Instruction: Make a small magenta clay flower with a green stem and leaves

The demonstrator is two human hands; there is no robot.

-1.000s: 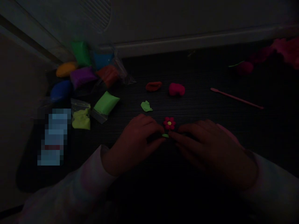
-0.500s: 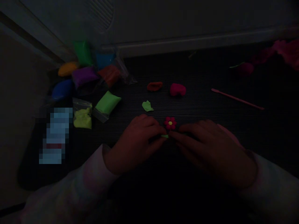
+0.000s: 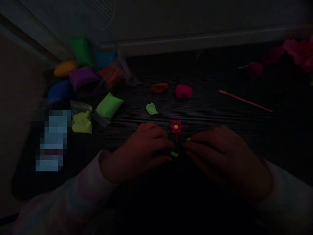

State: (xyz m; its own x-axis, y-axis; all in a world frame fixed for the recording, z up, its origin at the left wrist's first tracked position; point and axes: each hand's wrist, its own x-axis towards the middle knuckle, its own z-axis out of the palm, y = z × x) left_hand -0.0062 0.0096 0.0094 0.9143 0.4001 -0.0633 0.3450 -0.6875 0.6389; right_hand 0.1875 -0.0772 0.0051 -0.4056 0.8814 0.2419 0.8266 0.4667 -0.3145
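Note:
A small pink clay flower with a yellow centre lies on the dark surface, a thin brownish stem running from it toward me. Just left of the stem's lower end, my left hand has thumb and forefinger closed about a light green clay piece, which sticks out past the tips. My right hand rests to the right of the stem, its fingers stretched forward with nothing visible gripped. Beside its fingertips shows another bit of green clay. Dim light hides the stem's end.
Beyond the hands lie a green clay scrap, an orange-red clay piece and a pink clay lump. A pink modelling stick is at right. Several clay packets, including a light green packet, sit left near a wall.
My hands have drawn apart, uncovering the flower's stem. The green piece at my left fingers sits lower, and a green bit now shows beside my right fingers. The view has shifted slightly.

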